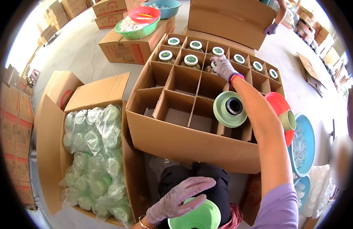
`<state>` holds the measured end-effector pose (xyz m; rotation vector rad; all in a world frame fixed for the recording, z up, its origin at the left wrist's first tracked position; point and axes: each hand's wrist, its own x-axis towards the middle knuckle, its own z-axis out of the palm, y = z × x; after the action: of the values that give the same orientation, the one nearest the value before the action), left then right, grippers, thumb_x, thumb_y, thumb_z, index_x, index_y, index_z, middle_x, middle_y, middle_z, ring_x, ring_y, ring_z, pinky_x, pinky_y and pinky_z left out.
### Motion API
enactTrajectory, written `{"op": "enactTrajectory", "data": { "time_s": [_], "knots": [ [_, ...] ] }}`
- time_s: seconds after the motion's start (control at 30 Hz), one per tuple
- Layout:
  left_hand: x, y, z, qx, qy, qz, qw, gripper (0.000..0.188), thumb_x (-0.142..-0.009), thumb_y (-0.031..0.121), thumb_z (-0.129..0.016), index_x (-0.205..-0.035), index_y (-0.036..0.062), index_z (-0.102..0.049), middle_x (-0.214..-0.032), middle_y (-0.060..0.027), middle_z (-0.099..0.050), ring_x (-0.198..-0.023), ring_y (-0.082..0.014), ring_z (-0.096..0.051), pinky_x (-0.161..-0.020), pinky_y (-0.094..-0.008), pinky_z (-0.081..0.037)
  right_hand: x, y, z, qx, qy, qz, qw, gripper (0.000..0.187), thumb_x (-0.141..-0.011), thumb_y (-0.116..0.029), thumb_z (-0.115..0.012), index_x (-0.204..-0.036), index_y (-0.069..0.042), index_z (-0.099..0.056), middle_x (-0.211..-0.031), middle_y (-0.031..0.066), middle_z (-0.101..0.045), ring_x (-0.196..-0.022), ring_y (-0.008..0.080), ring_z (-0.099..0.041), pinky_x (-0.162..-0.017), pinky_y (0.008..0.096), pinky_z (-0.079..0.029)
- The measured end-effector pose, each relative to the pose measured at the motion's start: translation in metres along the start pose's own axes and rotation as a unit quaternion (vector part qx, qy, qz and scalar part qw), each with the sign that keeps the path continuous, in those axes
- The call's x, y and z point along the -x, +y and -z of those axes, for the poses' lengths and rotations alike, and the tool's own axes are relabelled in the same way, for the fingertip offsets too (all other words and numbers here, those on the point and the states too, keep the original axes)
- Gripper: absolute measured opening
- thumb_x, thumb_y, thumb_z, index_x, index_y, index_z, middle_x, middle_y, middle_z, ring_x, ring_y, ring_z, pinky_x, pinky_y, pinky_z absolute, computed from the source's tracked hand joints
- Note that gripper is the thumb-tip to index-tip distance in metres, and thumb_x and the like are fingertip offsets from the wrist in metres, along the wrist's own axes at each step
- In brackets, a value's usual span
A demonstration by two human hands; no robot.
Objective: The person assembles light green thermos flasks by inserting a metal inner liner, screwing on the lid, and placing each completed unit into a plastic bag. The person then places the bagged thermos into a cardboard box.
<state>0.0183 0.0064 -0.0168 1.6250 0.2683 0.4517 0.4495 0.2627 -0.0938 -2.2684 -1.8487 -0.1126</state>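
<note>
My right hand (223, 68), in a grey-purple glove, reaches into a divided cardboard box (191, 147), its fingers closed round the top of a jar in the second row. Beside it, several jars (191, 60) with white-rimmed green lids stand in the far compartments. A pale green round plastic piece (223, 115) with a black ring in its middle sits over the near right dividers, under my right forearm. Low in view, my gloved left hand (178, 200) has its fingers stretched apart, the thumb over the rim of a green plastic bowl-shaped piece (207, 213) at my lap.
At left, an open carton (50, 152) holds bagged green plastic pieces (94, 156). Right of the box are a red basin (277, 100), a green cup (288, 120) and a blue basin (310, 149) of clear rings. Another person's gloved hand (271, 28) touches a far carton.
</note>
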Motion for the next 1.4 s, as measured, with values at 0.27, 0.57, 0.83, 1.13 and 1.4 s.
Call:
{"op": "enactTrajectory", "data": {
  "time_s": [0.27, 0.57, 0.83, 1.13, 1.4],
  "knots": [
    [-0.021, -0.011, 0.002, 0.291, 0.245, 0.014, 0.925, 0.047, -0.105, 0.025, -0.047, -0.144, -0.0009, -0.043, -0.141, -0.0182, -0.051, -0.126, -0.0284, -0.056, -0.108, -0.048, -0.045, 0.08, -0.052, 0.178, -0.078, 0.18, 0.115, 0.974, 0.038, -0.082, -0.023, -0.073, -0.117, -0.011, -0.066, -0.115, 0.0246, -0.058, -0.105, 0.0396, -0.06, -0.093, 0.0451, -0.051],
    [-0.047, -0.009, 0.004, 0.584, 0.079, 0.045, 0.807, 0.066, -0.103, 0.058, -0.03, -0.15, 0.012, -0.033, -0.144, -0.0132, -0.05, -0.126, -0.0343, -0.055, -0.103, -0.054, -0.049, 0.296, -0.159, 0.22, -0.129, 0.206, 0.305, 0.921, 0.048, -0.076, -0.017, -0.074, -0.123, -0.013, -0.065, -0.122, 0.0219, -0.054, -0.106, 0.0407, -0.059, -0.092, 0.0456, -0.052],
    [-0.015, 0.01, -0.016, 0.532, 0.185, 0.022, 0.826, 0.055, -0.105, 0.048, -0.033, -0.141, 0.0087, -0.047, -0.138, -0.0109, -0.056, -0.126, -0.0238, -0.055, -0.109, -0.0405, -0.044, 0.369, -0.197, 0.188, -0.451, 0.191, 0.213, 0.846, 0.059, -0.09, -0.02, -0.066, -0.14, 0.004, -0.045, -0.149, 0.0302, -0.036, -0.137, 0.0458, -0.04, -0.113, 0.0479, -0.034],
    [0.04, 0.036, -0.008, 0.273, 0.214, 0.028, 0.937, 0.071, -0.088, 0.038, -0.066, -0.145, 0.001, -0.043, -0.137, -0.0115, -0.054, -0.128, -0.0228, -0.05, -0.112, -0.0352, -0.037, 0.469, -0.163, 0.171, -0.597, 0.035, 0.065, 0.799, 0.04, -0.088, -0.012, -0.057, -0.125, 0.002, -0.061, -0.138, 0.021, -0.052, -0.127, 0.0339, -0.053, -0.107, 0.0421, -0.041],
    [0.193, 0.03, -0.031, -0.015, 0.246, 0.128, 0.961, 0.08, -0.074, 0.025, -0.073, -0.145, 0.0018, -0.044, -0.143, -0.0118, -0.05, -0.134, -0.0248, -0.046, -0.114, -0.0361, -0.034, 0.653, -0.198, 0.127, -0.502, -0.02, 0.105, 0.858, 0.055, -0.093, -0.035, -0.063, -0.133, 0.0, -0.052, -0.14, 0.0274, -0.044, -0.13, 0.0427, -0.047, -0.105, 0.0494, -0.042]
  ]
}}
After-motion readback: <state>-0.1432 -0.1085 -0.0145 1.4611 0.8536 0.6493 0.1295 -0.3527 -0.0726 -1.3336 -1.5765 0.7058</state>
